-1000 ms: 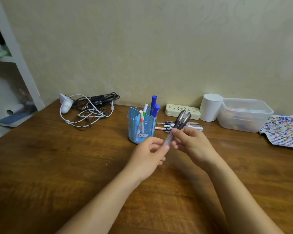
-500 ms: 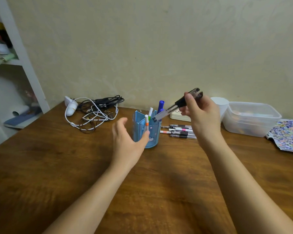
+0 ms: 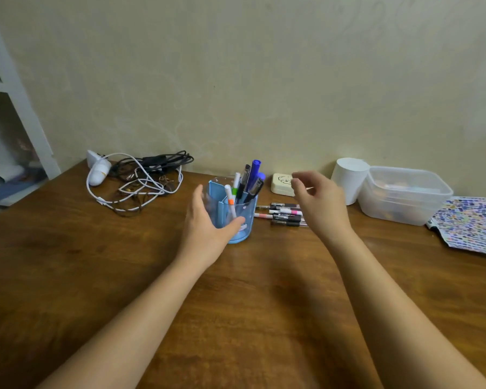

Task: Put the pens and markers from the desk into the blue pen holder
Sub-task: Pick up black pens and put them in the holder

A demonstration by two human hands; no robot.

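Observation:
The blue pen holder (image 3: 246, 217) stands mid-desk with several pens and markers upright in it: two black-capped clear pens (image 3: 249, 183), blue markers (image 3: 255, 171) and white markers (image 3: 230, 199). My left hand (image 3: 208, 223) cups the holder's near left side, thumb against its front. My right hand (image 3: 317, 200) hovers to the right of the holder with fingers loosely apart and nothing in them. Several pens (image 3: 285, 215) lie flat on the desk just right of the holder, partly hidden by my right hand.
A tangle of black and white cables (image 3: 141, 183) with a white plug lies at the back left. A cream case (image 3: 282, 183), white cup (image 3: 350, 179), clear plastic box (image 3: 404, 196) and colourful sheet (image 3: 469, 224) line the back right. A white shelf (image 3: 14, 102) stands left.
My right hand has dropped the two black-capped pens into the holder and drawn back to the right, empty. My left hand has closed in around the holder's side.

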